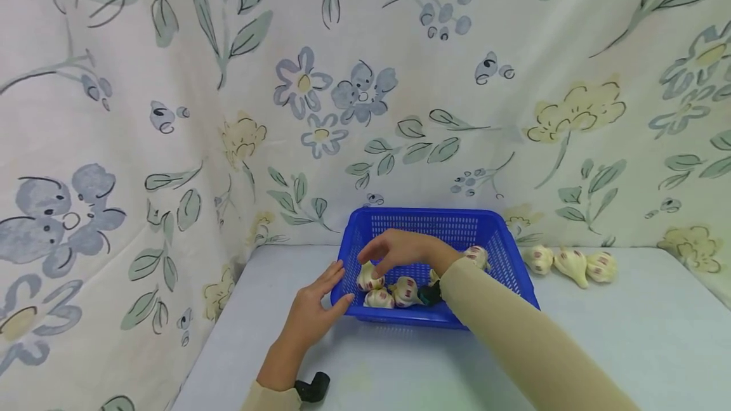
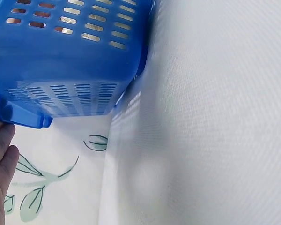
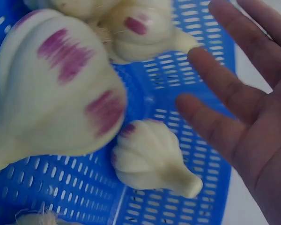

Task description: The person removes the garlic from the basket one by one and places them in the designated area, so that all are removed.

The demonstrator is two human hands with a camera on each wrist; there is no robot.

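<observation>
Several white garlic bulbs with purple patches lie in a blue plastic basket [image 1: 434,317]. My left hand [image 1: 316,309] touches the basket's left rim, its thumb by the front left corner. In the left wrist view, the left fingers [image 2: 1,161] rest against the rim's lip. Over the inside of the basket reaches my right hand [image 1: 407,250], just above a garlic bulb [image 1: 370,278] on the left. Seen from the right wrist, that hand's fingers [image 3: 225,93] are spread and hold nothing. One bulb [image 3: 147,154] lies near them, and a larger-looking one [image 3: 61,89] is closer to the camera.
Three more garlic bulbs [image 1: 571,265] sit in a row on the white table [image 1: 639,341], right of the basket. A floral cloth [image 1: 434,94] hangs behind the table and along its left side. My right forearm [image 1: 520,335] crosses the basket's front right part.
</observation>
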